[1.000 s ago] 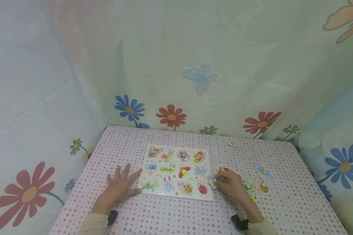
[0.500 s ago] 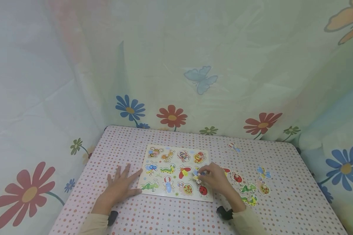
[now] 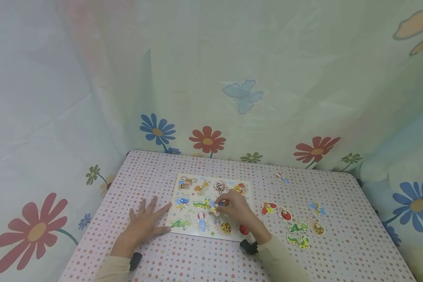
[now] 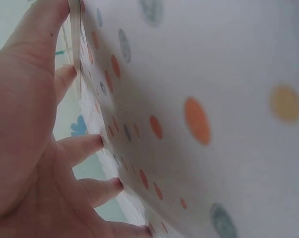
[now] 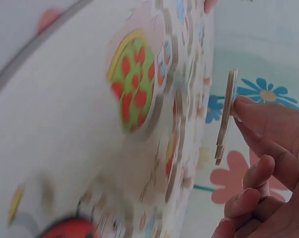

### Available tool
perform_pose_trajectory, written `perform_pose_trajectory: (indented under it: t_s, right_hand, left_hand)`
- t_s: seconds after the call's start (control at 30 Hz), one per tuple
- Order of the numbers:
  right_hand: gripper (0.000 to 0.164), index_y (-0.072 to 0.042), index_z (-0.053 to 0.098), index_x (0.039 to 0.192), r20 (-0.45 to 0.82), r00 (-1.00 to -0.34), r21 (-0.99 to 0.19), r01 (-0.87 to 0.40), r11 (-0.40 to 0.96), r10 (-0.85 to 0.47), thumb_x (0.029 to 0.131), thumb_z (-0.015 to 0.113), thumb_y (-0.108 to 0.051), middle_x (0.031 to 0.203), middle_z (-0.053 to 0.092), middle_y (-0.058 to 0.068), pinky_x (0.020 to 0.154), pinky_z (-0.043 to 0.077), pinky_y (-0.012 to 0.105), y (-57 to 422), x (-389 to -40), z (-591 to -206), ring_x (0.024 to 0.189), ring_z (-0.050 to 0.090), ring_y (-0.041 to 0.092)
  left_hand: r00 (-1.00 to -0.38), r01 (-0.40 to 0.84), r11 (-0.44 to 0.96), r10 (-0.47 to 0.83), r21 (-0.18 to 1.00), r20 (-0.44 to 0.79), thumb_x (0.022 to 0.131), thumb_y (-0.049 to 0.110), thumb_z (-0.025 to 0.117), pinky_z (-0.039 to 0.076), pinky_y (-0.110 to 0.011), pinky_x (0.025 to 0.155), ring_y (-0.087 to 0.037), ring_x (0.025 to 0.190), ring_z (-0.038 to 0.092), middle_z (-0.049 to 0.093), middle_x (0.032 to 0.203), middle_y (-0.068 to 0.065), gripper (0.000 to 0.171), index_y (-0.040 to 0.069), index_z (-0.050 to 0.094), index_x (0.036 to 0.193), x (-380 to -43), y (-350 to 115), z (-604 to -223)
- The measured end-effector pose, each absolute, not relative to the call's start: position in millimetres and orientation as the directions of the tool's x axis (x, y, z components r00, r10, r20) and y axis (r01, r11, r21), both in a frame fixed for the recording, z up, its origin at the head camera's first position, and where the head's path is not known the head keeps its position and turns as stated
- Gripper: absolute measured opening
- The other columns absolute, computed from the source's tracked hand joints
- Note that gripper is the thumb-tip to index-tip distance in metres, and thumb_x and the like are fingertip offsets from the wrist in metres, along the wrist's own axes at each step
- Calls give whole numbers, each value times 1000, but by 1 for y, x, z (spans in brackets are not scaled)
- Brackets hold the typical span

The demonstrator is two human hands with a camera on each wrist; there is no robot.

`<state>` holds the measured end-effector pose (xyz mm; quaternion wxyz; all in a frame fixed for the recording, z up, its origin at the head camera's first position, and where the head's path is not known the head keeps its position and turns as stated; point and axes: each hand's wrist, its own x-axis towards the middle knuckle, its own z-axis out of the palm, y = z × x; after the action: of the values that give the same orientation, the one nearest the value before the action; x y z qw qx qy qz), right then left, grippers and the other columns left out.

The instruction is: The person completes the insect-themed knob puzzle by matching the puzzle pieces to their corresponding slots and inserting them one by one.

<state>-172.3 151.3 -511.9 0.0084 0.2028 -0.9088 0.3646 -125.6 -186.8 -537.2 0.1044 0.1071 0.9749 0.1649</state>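
A wooden puzzle board (image 3: 211,181) with rows of insect pictures lies on the table. My left hand (image 3: 141,227) rests with spread fingers on the tabletop at the board's left side, its thumb and index fingertip at the edge. The left wrist view shows the same straight fingers touching the dotted cloth (image 4: 154,79). My right hand (image 3: 235,207) pinches a flat puzzle piece (image 3: 213,207) with a blue insect picture, over the board's middle row. Seen edge-on in the right wrist view, the piece (image 5: 226,119) is held between thumb and index finger, apart from the board.
Right of the board lie several loose pieces: a red-winged insect (image 3: 268,208), a ladybug (image 3: 285,214), a green insect (image 3: 298,226), a caterpillar (image 3: 298,241), a snail (image 3: 316,226) and a blue-winged bee (image 3: 317,208). A stag beetle piece (image 3: 282,178) lies farther back. Flowered curtains (image 3: 183,98) surround the table.
My right hand has carried the blue insect piece leftward, from beside the board's right edge to over its middle row. The left hand stays in place.
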Motion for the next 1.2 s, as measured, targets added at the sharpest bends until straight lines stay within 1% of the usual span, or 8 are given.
perform_pose_trajectory:
  t_s: [0.17,0.3,0.5,0.6,0.7,1.0,1.07,1.2]
  right_hand:
    - [8,-13,78,91,195,-880,-666,-443,600,-434,83,81,-11,78,57,-1,58,40,27,130,-182,-514,70,45,13]
    - [10,-12,79,93,175,-867,-671,-451,588,-466,84,81,-12,79,57,-2,58,40,27,112,-191,-514,71,45,13]
    - [9,-14,79,92,171,-850,-630,-483,608,-498,83,83,-14,74,56,-6,59,38,27,88,-203,-514,67,44,12]
    - [9,-16,79,92,149,-854,-612,-476,632,-499,83,83,-17,72,52,-6,58,36,27,76,-208,-514,65,42,11]
    - [8,-18,79,91,126,-856,-594,-470,653,-501,84,82,-19,71,49,-6,56,36,27,65,-213,-515,64,42,11]
    - [5,-21,78,90,59,-852,-564,-459,687,-520,85,80,-22,75,55,-8,65,39,28,44,-221,-523,71,45,9]
    - [5,-21,78,90,59,-849,-558,-465,687,-526,85,80,-21,78,58,-7,67,41,31,41,-221,-524,73,47,9]
    - [6,-21,78,91,38,-849,-540,-461,704,-526,85,80,-21,88,62,-8,77,45,39,38,-221,-524,80,51,9]
  left_hand:
    - [-956,175,922,243,345,-167,83,64,67,-2,-83,102,-56,145,-2,11,165,-20,82,36,38,155,-126,-187,-537]
    - [-954,179,922,248,342,-167,84,66,65,-2,-82,103,-56,145,-2,11,165,-20,82,37,37,155,-126,-187,-539]
    - [-954,193,922,256,335,-155,84,66,66,0,-83,102,-56,144,0,13,164,-21,82,36,38,155,-126,-187,-538]
    - [-954,193,924,255,330,-157,84,66,65,1,-83,102,-57,144,1,14,164,-21,82,36,38,155,-126,-187,-537]
    - [-954,194,925,256,326,-157,84,66,65,1,-83,102,-57,144,2,14,164,-22,81,36,37,155,-125,-188,-537]
    - [-954,203,926,260,318,-149,85,64,65,2,-84,101,-58,143,3,15,163,-22,80,36,37,155,-125,-187,-537]
    - [-954,204,926,261,316,-147,85,63,66,3,-84,101,-58,143,3,15,163,-23,80,36,37,155,-125,-188,-536]
    - [-954,206,927,262,315,-147,85,64,66,3,-84,101,-58,144,4,15,163,-22,80,36,37,155,-126,-188,-537]
